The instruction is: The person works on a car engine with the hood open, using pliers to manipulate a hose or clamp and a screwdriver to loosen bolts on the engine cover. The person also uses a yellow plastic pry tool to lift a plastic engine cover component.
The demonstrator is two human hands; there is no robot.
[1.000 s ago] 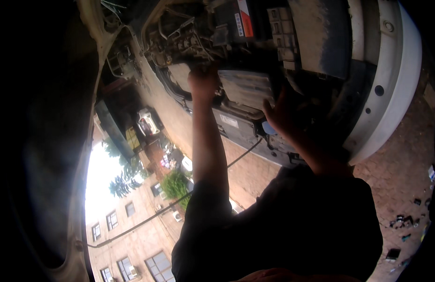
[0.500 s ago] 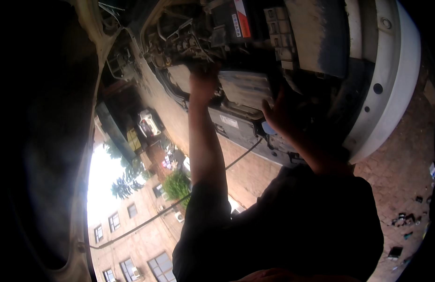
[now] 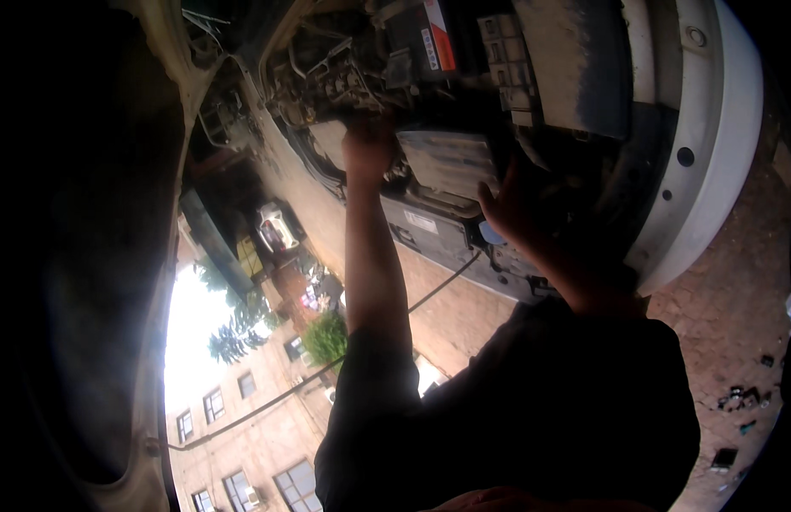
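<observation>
Both my arms reach into a car's open engine bay. My left hand (image 3: 367,152) is at the left end of a ribbed grey cover (image 3: 446,160); its fingers disappear into dark shadow, so what they touch is hidden. By the cover's right end is my right hand (image 3: 513,203), its thumb raised apart from the forefinger and nothing visible between them. The other fingers are lost in the dark. Just below that hand sits a blue cap (image 3: 491,232). Whether the right hand touches the cover I cannot tell.
A battery (image 3: 419,43) with an orange-and-white label lies beyond the hands, beside a dusty flat panel (image 3: 575,64). The pale front bumper (image 3: 711,162) curves along the right. A thin dark rod (image 3: 442,286) slants behind my left arm. The raised hood (image 3: 79,256) fills the left.
The view has shifted slightly, so the background sits a little differently. My left hand has moved very little, and the right hand stays by the cover's end.
</observation>
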